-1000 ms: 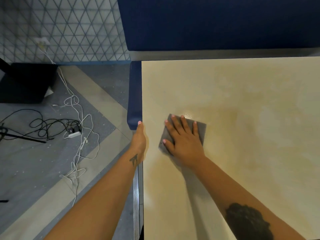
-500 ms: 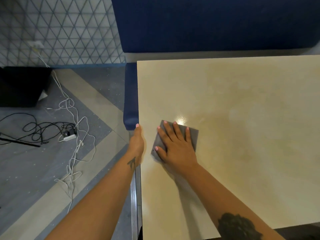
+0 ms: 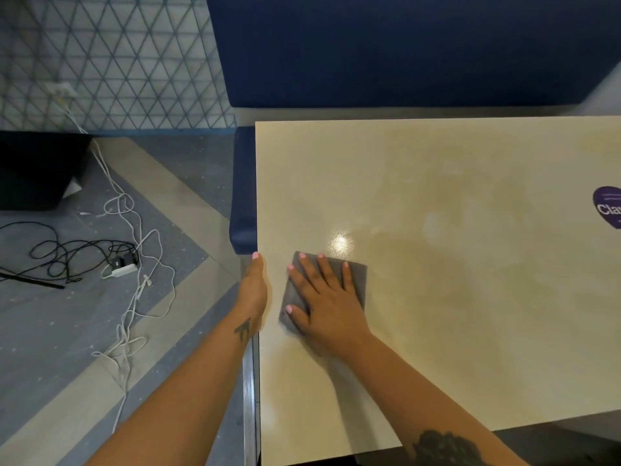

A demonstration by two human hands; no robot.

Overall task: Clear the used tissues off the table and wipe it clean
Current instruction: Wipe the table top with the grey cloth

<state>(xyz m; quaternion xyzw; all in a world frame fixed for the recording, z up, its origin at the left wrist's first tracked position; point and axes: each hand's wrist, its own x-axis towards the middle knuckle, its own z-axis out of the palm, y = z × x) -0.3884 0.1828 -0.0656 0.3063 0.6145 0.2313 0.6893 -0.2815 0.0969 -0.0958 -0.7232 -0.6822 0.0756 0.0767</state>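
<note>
The right hand [image 3: 327,297] lay flat with straight, spread fingers on a grey cloth [image 3: 356,274], pressing it on the table [image 3: 437,183] near the left edge. The left hand [image 3: 254,290] rested along that left edge with straight fingers, holding nothing. At the right edge of the table was a purple sticker [image 3: 609,207]; only the letters "Cla" could be read. A blue bench [image 3: 386,45] stood behind the far edge. Cables [image 3: 134,250] lay on the floor.

Ahead of your fingers stands a blue bench [image 3: 403,48]. Off to their left, you see tangled cables [image 3: 111,250] and a black bin [image 3: 37,169] on the floor.
</note>
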